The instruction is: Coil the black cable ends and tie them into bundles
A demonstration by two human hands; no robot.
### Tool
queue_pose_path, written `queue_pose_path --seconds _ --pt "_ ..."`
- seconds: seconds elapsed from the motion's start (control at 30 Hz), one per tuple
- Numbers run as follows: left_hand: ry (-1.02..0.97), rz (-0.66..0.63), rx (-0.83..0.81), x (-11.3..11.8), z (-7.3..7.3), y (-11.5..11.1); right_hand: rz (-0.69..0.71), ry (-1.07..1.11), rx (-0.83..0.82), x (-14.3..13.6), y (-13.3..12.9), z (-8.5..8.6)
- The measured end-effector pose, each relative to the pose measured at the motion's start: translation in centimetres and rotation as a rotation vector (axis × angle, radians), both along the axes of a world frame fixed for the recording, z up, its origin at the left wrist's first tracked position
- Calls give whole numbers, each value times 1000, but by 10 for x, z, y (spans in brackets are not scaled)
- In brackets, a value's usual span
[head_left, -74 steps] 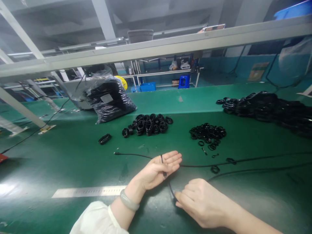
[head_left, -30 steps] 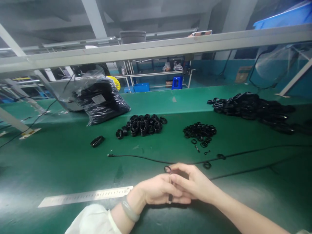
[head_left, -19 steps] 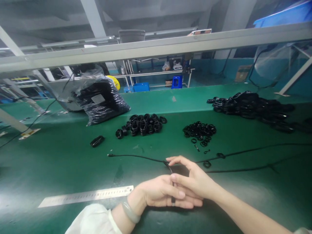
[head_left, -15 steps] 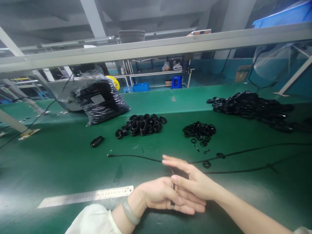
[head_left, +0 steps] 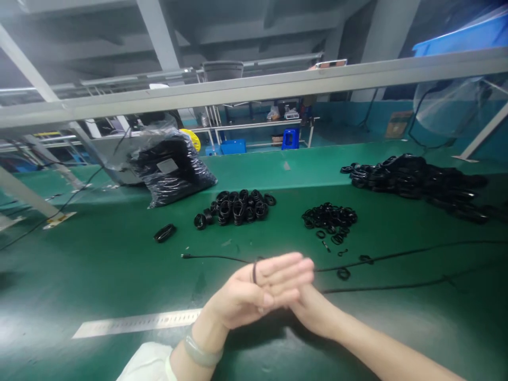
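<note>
My left hand (head_left: 260, 291) is palm up with its fingers stretched out, and a thin black band (head_left: 254, 272) loops round a finger near its base. Touching it from behind and the right is my right hand (head_left: 313, 312); its fingers are hidden behind the left one. A black cable (head_left: 214, 257) with a metal plug lies on the green table (head_left: 130, 280) and passes behind both hands. Beyond them sits a pile of small black rings (head_left: 329, 217), with a few loose rings (head_left: 343, 273) nearer to me.
A steel ruler (head_left: 135, 324) lies at the front left. Coiled black cables (head_left: 238, 206) stand mid-table, and one coil (head_left: 164, 233) lies apart. A filled plastic bag (head_left: 174, 169) is behind. More coils (head_left: 413, 177) are heaped right, under a metal rail (head_left: 270, 91).
My left hand has risen and turned, its fingers now pointing up and right. My right hand has dropped behind it. The view has shifted slightly.
</note>
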State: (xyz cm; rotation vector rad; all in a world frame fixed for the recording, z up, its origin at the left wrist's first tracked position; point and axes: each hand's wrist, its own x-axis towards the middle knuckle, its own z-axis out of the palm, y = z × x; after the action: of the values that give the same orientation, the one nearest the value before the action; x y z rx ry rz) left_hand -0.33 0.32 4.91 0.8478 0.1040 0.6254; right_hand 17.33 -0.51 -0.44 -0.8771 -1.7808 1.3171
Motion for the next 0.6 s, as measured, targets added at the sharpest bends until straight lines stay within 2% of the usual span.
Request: queue_pose_path --seconds 0.1,0.17,0.27,0.37,0.4,0.47,0.6 --pt "-16 295 -14 -14 3 14 22 -340 300 -3 -12 0" --pt "32 424 -71 -19 -1 24 55 -536 533 -1 -19 2" --pt "134 486 -181 -18 -11 31 47 -597 798 5 -24 8" --pt "192 426 -238 -8 -23 29 -56 -553 969 14 -20 15" --pt "204 376 -242 -4 -27 26 -81 -513 976 18 -17 17" --pt "207 244 -228 4 -35 20 -120 -410 888 25 -10 20" --pt "161 -38 -183 11 -44 11 -286 -255 474 36 3 23"
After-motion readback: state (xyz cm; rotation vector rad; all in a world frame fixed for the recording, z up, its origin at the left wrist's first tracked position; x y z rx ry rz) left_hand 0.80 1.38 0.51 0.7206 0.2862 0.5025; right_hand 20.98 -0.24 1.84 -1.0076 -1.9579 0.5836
